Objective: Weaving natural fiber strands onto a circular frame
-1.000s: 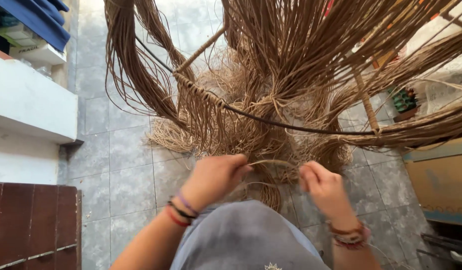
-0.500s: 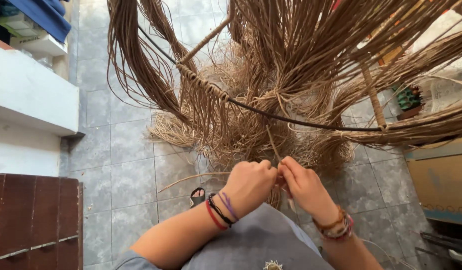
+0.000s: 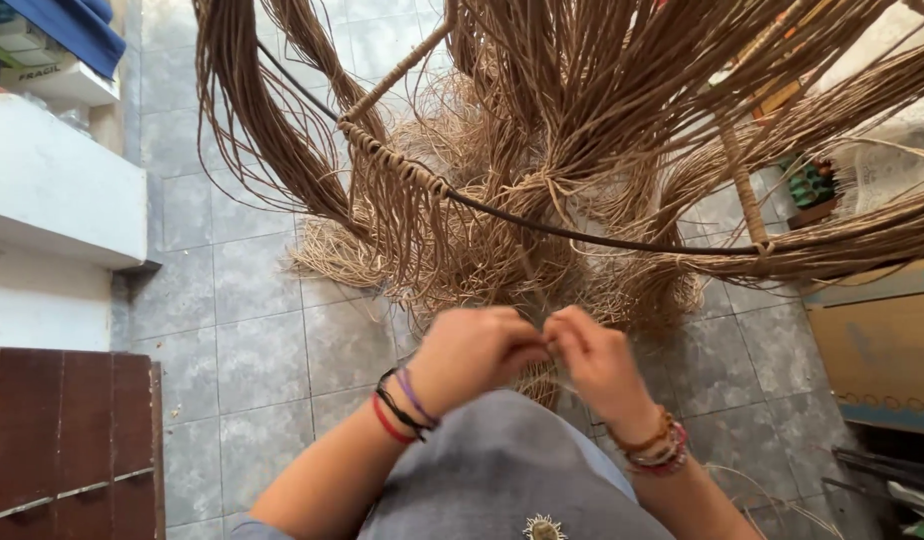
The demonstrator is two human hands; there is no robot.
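Below the black hoop (image 3: 582, 235) hung with tan fibre strands (image 3: 542, 130), the left hand (image 3: 472, 355) and right hand (image 3: 594, 362) meet, fingers closed pinching a thin strand barely discernible between them—probably light, pliant, best gripped near its end.

This is my weaving workshop. Just beyond my fingers, long bundles of brown fibre strands (image 3: 602, 120) hang from a dark bent metal frame (image 3: 582, 232), and loose fibre is heaped on the grey tiled floor (image 3: 232, 350) below them. Far to the left of my fingers stands a white shelf (image 3: 52, 190); to the right, cardboard boxes (image 3: 872, 340).
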